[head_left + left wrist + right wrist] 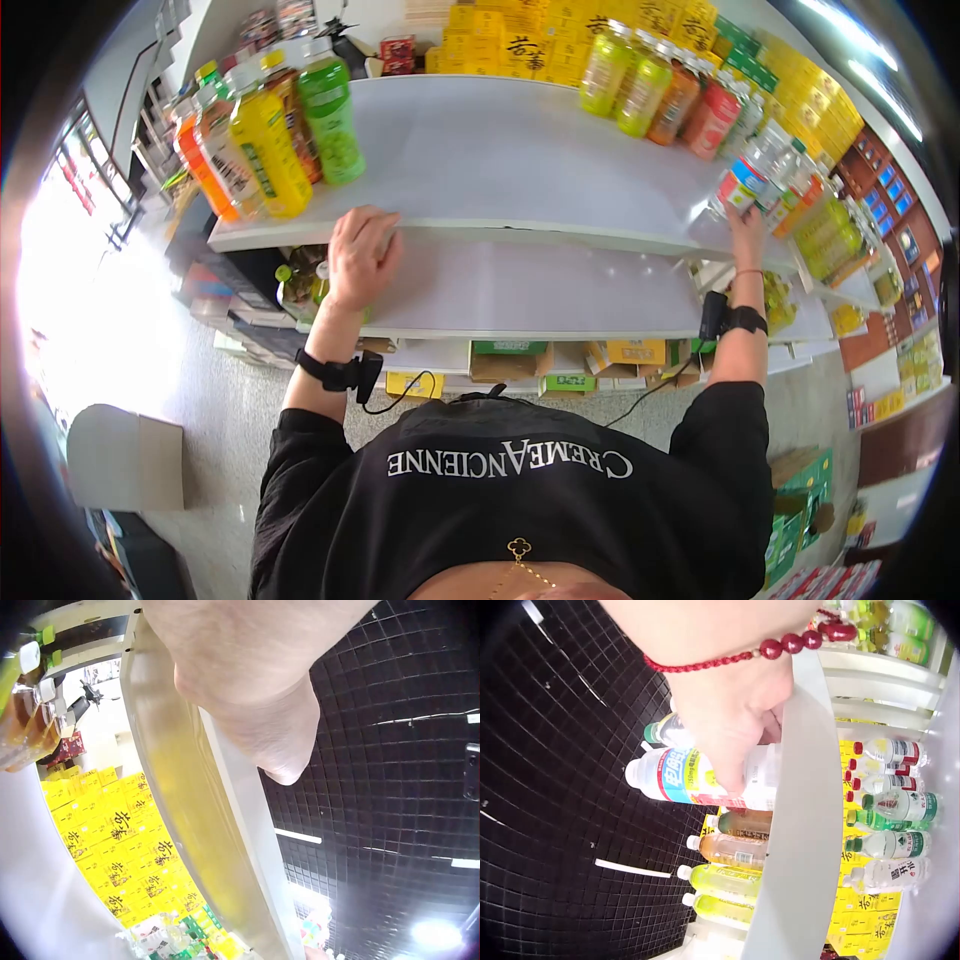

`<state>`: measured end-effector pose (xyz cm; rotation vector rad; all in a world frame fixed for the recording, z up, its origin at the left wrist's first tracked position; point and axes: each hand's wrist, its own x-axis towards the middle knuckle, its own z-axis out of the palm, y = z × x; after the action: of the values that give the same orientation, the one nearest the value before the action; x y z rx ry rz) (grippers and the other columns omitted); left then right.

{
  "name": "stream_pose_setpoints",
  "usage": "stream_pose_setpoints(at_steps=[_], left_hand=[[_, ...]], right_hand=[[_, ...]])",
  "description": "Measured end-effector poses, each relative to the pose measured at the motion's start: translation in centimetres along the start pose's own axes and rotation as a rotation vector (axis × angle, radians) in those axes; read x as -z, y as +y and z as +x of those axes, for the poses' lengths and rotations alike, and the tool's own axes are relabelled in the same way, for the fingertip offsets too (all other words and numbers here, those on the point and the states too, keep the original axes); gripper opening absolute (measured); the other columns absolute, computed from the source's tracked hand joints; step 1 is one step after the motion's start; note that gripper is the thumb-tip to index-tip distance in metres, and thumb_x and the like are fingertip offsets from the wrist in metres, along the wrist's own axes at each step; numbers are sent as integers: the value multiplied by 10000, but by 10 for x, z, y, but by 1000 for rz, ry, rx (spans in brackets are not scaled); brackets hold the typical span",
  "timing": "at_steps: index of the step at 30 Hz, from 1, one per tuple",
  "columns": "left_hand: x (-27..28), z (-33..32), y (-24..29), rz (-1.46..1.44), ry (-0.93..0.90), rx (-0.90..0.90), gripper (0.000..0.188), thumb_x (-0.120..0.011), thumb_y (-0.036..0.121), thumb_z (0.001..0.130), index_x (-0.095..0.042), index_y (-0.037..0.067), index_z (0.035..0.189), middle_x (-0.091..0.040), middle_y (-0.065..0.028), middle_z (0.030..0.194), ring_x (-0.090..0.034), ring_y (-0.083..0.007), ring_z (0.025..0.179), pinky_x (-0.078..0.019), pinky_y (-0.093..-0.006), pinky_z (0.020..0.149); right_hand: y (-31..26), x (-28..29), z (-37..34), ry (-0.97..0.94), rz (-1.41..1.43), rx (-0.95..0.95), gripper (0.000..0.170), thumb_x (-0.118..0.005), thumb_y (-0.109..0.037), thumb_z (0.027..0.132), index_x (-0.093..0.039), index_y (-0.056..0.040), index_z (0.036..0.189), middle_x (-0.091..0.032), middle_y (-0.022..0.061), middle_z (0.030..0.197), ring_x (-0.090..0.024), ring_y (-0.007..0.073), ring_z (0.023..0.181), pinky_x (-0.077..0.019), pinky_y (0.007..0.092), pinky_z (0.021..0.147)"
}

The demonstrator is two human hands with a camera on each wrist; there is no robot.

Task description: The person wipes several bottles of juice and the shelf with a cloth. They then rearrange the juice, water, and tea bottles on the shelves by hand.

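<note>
My right hand [745, 238] grips a clear plastic drink bottle [742, 182] with a blue, white and red label, at the right end of the upper shelf [470, 160]. In the right wrist view, the thumb of that hand [735, 724] lies across the label of the bottle [676, 776], beside the shelf's front edge. A green-capped bottle [660, 731] is close behind it. My left hand [362, 258] rests at the front edge of the upper shelf, fingers loosely bent and holding nothing. Nearest to it stands a green drink bottle [332, 120].
Several bottles, including a yellow one [270, 150], stand at the shelf's left end. More bottles, among them a red one [712, 125], line the back right. Yellow boxes [520, 40] are stacked behind. A lower shelf [500, 285] lies beneath.
</note>
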<state>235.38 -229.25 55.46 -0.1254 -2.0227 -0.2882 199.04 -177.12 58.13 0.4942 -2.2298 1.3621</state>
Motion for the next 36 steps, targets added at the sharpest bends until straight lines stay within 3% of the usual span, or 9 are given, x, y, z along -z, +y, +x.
stream_pose_setpoints(at_steps=[19, 22, 24, 25, 27, 28, 30, 33, 36], left_hand=[[14, 0, -17, -183, -119, -18, 225, -673, 62, 742, -651, 48, 965, -562, -100, 907, -563, -310, 869, -480, -399, 820], [13, -2, -18, -206, -134, -3, 223, -679, 73, 743, -648, 51, 963, -554, -98, 912, -557, -309, 887, -474, -397, 833], [11, 0, -14, -198, -115, 2, 240, -678, 63, 739, -647, 47, 977, -560, -99, 918, -561, -306, 890, -474, -397, 832], [12, 0, -14, -197, -100, 12, 258, -677, 52, 734, -646, 43, 990, -567, -100, 925, -564, -303, 892, -474, -397, 831], [11, -1, -16, -196, -107, -2, 266, -681, 65, 735, -643, 47, 997, -567, -99, 933, -565, -299, 899, -470, -400, 840], [12, -2, -15, -188, -115, 0, 271, -679, 63, 736, -642, 49, 1004, -567, -97, 937, -566, -298, 900, -470, -398, 841], [13, -2, -15, -189, -131, -10, 277, -676, 61, 737, -640, 52, 1011, -566, -96, 940, -566, -297, 902, -469, -396, 843], [13, -2, -19, -180, -153, -21, 286, -674, 60, 740, -636, 58, 1024, -568, -93, 949, -566, -294, 914, -467, -396, 845], [12, -4, -22, -188, -165, -40, 330, -670, 42, 706, -634, 59, 1034, -572, -97, 970, -565, -301, 941, -466, -398, 855]], right_hand=[[20, -1, 13, 67, -206, -53, 529, -658, -296, 887, -506, 80, 1227, -642, 162, 1135, -621, 238, 1037, -464, 325, 898], [-21, -20, -7, 234, -320, -110, 500, -671, -277, 873, -524, 63, 1208, -650, 151, 1108, -628, 231, 983, -475, 335, 870], [-77, -59, -27, 479, -483, 197, 442, -689, -235, 856, -550, 37, 1175, -651, 122, 1057, -621, 199, 946, -484, 316, 844], [-154, -119, -49, 403, 12, 345, 374, -688, -189, 859, -568, 7, 1154, -633, 84, 1035, -608, 167, 930, -484, 288, 839], [-210, -180, -53, 14, 178, 445, 316, -652, -142, 884, -587, -20, 1169, -627, 66, 1073, -598, 148, 956, -479, 285, 874], [-252, -212, -66, -234, 241, 279, 336, -653, -144, 887, -578, -27, 1192, -616, 55, 1095, -593, 142, 977, -474, 279, 882], [-291, -280, -78, -501, 294, 537, 415, -669, -180, 874, -545, -10, 1232, -618, 81, 1093, -594, 161, 974, -497, 302, 863], [-348, -357, -97, -679, 237, 387, 798, -756, -491, 737, -496, 30, 1282, -607, 190, 1180, -621, 280, 1027, -511, 357, 859], [-386, -404, -108, -666, 139, 360, 893, -793, -537, 638, -503, 59, 1236, -604, 240, 1165, -614, 353, 1049, -498, 399, 894]])
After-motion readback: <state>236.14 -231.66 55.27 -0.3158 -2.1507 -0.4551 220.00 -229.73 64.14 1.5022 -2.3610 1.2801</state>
